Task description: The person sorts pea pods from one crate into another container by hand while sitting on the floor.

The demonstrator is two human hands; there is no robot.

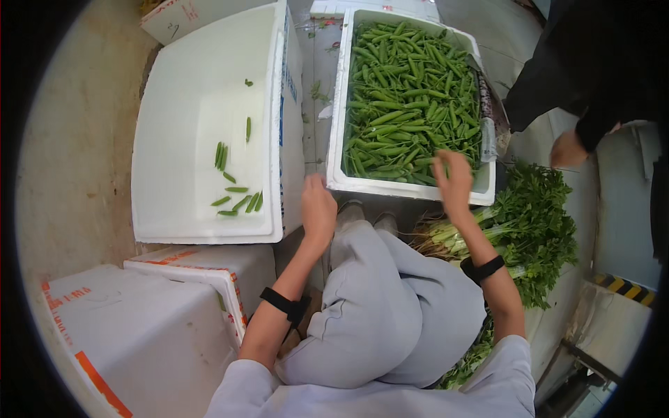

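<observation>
Green pea pods (397, 104) fill a white foam box (413, 193) in front of me. My right hand (453, 180) is over the near right part of these pods, its fingers apart at the tips; no pod shows clearly in it. Near the box's left front corner is my left hand (319, 209), fingers bent together, between the two boxes. Whether it holds anything is hidden. To the left, a second white foam box (183, 115) has several loose pods (221, 155) on its bottom, mostly towards the near right corner, with a small green scrap farther up.
Bunches of leafy celery (538, 224) with roots lie on the floor at right. Closed foam boxes (136, 313) stand at lower left. Another person in dark clothes (590, 62) is at upper right, one hand (568, 150) above the celery. Plant scraps (318, 91) litter the tiles between the boxes.
</observation>
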